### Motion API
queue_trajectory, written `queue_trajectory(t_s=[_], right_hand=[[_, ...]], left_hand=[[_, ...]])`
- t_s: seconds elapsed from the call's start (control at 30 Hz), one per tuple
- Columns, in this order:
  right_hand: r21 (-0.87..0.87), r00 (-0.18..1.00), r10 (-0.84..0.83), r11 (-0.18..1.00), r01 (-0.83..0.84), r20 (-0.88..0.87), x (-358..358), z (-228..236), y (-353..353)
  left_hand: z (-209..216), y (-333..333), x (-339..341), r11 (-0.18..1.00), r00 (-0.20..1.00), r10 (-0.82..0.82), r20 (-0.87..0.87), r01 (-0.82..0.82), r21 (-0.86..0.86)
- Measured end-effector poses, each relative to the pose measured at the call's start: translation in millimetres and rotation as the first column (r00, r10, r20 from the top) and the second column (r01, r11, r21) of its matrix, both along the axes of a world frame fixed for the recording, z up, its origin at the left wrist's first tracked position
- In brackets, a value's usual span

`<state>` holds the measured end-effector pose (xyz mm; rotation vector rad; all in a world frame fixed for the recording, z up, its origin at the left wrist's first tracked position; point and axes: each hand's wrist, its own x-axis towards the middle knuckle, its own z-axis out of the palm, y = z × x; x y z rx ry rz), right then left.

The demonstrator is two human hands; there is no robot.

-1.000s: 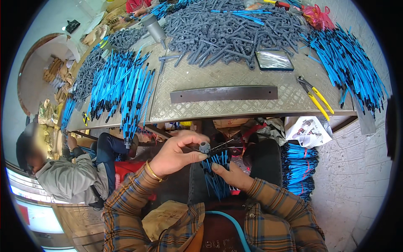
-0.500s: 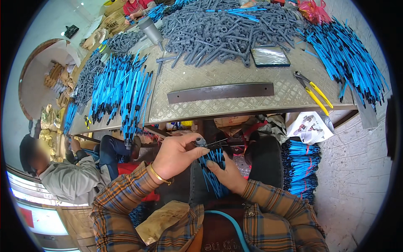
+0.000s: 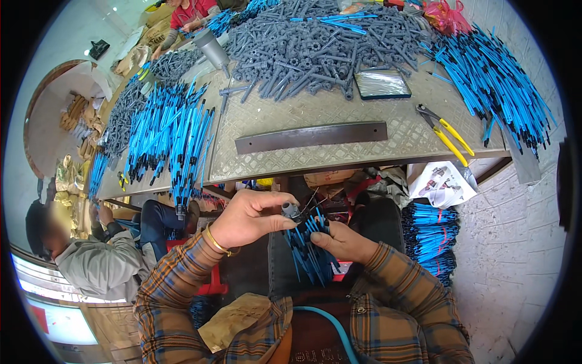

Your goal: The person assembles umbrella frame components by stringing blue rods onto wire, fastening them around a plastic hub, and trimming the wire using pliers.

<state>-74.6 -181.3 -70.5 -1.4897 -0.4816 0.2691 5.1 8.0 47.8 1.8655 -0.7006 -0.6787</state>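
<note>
Between the thumb and fingers of my left hand (image 3: pixel 250 219) is a grey plastic fitting (image 3: pixel 290 209) with a round hollow end. My right hand (image 3: pixel 348 241) is closed around a bundle of thin blue sticks with black ends (image 3: pixel 310 258), above my lap. The two hands are close together, and the fitting sits just over the upper tips of the bundle. Thin dark stems (image 3: pixel 312 199) stick out beside the fitting; what they belong to is unclear. My right fingers are partly hidden behind the sticks.
Ahead stands a table with a dark metal bar (image 3: pixel 312 138), yellow-handled pliers (image 3: pixel 445 134), a film-wrapped box (image 3: pixel 382 84) and a heap of grey fittings (image 3: pixel 315 48). Blue sticks lie in piles left (image 3: pixel 163 133) and right (image 3: pixel 497 85). Co-workers sit at left (image 3: pixel 100 264) and far left (image 3: pixel 191 18).
My left hand has tilted, so the grey fitting's hollow end now shows more plainly. My right hand has shifted slightly right with the bundle. The whole view has moved a little.
</note>
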Motion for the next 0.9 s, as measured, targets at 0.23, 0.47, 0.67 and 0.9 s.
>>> queue_trajectory(t_s=[0.23, 0.47, 0.67, 0.9], right_hand=[[-0.042, 0.988, -0.14, 0.989, 0.143, 0.061, -9, -8, 9], [-0.129, 0.979, -0.194, 0.971, 0.2, 0.06, -13, -7, 11], [-0.209, 0.971, -0.234, 0.949, 0.238, 0.041, -21, 7, 13], [-0.331, 0.999, 0.009, 0.944, 0.005, 0.042, -4, 23, -11]], left_hand=[[2, -3, 0, 0.997, 0.999, -0.051, -0.014, 0.051, 0.057], [4, -7, -3, 0.993, 0.997, -0.059, 0.055, 0.052, 0.111], [8, -11, -14, 0.979, 0.974, -0.078, 0.214, 0.034, 0.202], [14, -9, 4, 0.978, 0.979, -0.193, 0.065, 0.187, 0.093]])
